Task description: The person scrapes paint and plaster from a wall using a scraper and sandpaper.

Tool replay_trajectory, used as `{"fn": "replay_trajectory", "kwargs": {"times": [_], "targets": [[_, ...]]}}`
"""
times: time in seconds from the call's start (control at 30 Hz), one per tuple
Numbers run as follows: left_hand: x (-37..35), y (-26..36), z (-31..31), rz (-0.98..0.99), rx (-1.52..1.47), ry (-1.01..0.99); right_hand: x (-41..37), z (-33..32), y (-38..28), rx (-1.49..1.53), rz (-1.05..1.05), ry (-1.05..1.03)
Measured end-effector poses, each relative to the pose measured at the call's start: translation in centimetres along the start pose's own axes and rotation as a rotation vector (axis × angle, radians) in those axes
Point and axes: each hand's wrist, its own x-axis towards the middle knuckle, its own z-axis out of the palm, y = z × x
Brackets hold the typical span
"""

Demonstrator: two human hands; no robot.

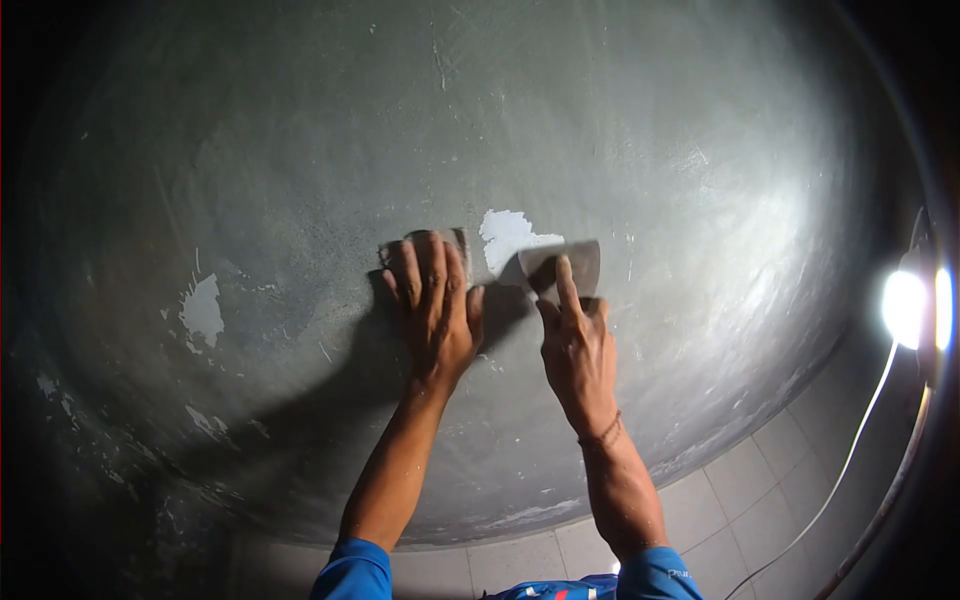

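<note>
A grey wall (pixel 330 180) fills most of the view, with a white patch (pixel 508 232) between and just above my hands. My right hand (pixel 580 355) grips a putty knife (pixel 583 268), its index finger stretched along the wide blade, which lies against the wall at the patch's lower right edge. To the left, my left hand (pixel 437 320) presses a grey, rough-looking piece of sandpaper (pixel 458 243) to the wall under its long fingers. The palm hides most of that piece, and the putty knife's handle is hidden in my right hand.
A bright lamp (pixel 906 308) shines at the far right, with a white cable (pixel 862 425) hanging down beside a pole (pixel 893 490). Pale floor tiles (pixel 745 490) run along the wall's foot. Another bare white patch (pixel 203 311) shows on the left.
</note>
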Motion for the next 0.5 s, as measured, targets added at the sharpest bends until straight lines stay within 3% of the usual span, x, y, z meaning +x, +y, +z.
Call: {"fn": "replay_trajectory", "kwargs": {"times": [0.07, 0.3, 0.5], "targets": [[-0.1, 0.4, 0.2, 0.037, 0.018, -0.023, 1.7, 0.0, -0.3, 0.044, -0.017, 0.068], [0.4, 1.0, 0.7, 0.043, 0.058, 0.031, 1.7, -1.7, -0.9, -0.085, 0.088, -0.057], [0.5, 2.0, 0.9, -0.045, 0.018, -0.008, 0.8, -1.6, 0.7, -0.084, 0.084, -0.024]]}}
